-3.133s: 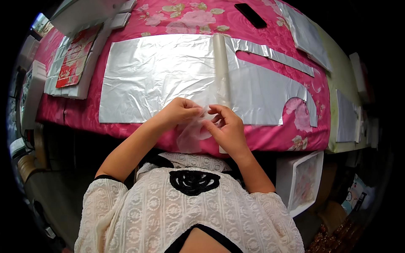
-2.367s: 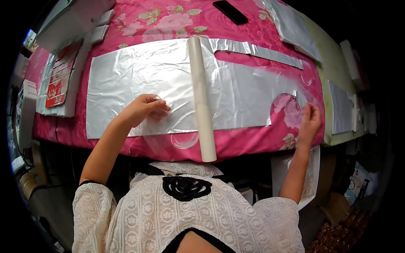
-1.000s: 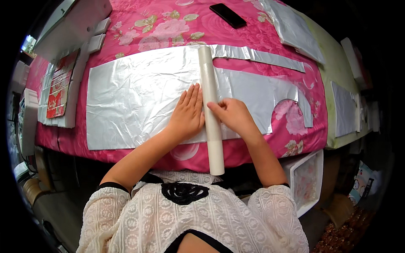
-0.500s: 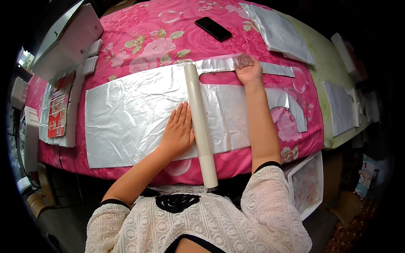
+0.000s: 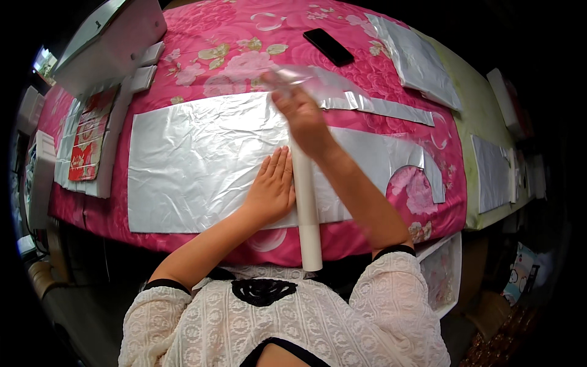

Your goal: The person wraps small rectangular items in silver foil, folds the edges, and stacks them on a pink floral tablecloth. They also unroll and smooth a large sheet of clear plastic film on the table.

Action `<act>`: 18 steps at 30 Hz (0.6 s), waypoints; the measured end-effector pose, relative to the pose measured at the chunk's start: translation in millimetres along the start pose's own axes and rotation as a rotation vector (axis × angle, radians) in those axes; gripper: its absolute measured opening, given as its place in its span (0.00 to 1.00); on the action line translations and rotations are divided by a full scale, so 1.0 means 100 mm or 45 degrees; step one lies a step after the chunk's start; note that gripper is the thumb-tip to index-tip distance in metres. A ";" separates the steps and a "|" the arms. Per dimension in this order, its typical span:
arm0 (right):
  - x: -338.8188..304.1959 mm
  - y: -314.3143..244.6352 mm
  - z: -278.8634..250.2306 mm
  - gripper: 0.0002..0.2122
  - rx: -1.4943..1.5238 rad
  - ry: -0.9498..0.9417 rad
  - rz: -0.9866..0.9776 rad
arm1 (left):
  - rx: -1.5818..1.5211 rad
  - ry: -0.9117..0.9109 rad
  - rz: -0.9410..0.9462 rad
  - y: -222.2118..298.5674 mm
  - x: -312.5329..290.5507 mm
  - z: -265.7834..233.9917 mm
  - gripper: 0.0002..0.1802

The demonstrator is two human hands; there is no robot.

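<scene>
Silver foil sheet (image 5: 202, 165) lies spread flat across the pink flowered cover (image 5: 202, 49) of the bench, filling the middle of the frame, its long side running left to right. A white tube (image 5: 306, 202) lies across the sheet with its long axis running from the lower centre, where its end overhangs the near edge of the bench, up toward the upper centre, so tube and sheet cross nearly at right angles.

The left hand (image 5: 272, 189) rests flat and open on the foil, fingers together and pointing up the frame, its edge just beside the left side of the tube, perhaps touching it. The right hand (image 5: 299, 110) is raised over the far end of the tube, blurred, pinching a corner of thin clear film (image 5: 306, 76); how tightly the fingers close cannot be told. So the left hand is the one nearer the tube's middle, while the right is at its upper end.

Narrower foil strips (image 5: 391, 110) lie right of the tube. A black phone (image 5: 328, 47) sits in the upper centre, and a stack of flat packets (image 5: 85, 147) lies at the left edge.
</scene>
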State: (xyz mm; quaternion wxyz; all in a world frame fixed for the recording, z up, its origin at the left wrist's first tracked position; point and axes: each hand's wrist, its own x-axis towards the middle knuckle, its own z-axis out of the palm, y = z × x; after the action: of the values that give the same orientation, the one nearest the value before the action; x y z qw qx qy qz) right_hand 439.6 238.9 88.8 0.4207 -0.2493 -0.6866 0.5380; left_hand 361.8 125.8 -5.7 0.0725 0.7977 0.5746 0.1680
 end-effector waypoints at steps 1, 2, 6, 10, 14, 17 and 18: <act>-0.05 0.00 0.43 0.20 -0.136 -0.148 -0.026 | -0.010 -0.233 0.006 -0.02 0.00 -0.05 0.33; -0.08 0.16 0.86 0.23 -0.124 -0.180 -0.122 | 0.014 0.324 0.156 -0.05 -0.03 0.10 0.33; -0.15 0.44 2.05 0.28 -0.352 -0.675 -0.011 | 0.055 0.059 0.049 -0.07 0.00 0.12 0.34; -0.19 0.06 2.35 0.28 -0.555 -0.770 -0.235 | 0.002 0.049 0.037 -0.01 0.03 0.10 0.35; -0.14 -0.20 1.85 0.21 -0.222 -0.829 -0.587 | 0.045 0.132 0.046 -0.11 -0.04 0.17 0.37; -0.02 -0.02 0.86 0.23 -0.612 -0.171 -0.707 | -0.004 -0.002 0.023 -0.07 -0.04 0.05 0.35; 0.00 0.15 0.42 0.23 -0.847 0.024 -0.604 | 0.002 -0.200 -0.016 -0.04 -0.01 0.01 0.35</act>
State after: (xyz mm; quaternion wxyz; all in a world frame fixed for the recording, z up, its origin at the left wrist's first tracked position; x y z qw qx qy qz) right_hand 402.4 220.6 71.4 0.4356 -0.2115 -0.8578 0.1723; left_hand 358.5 126.2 -7.8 0.1179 0.8049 0.5722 0.1039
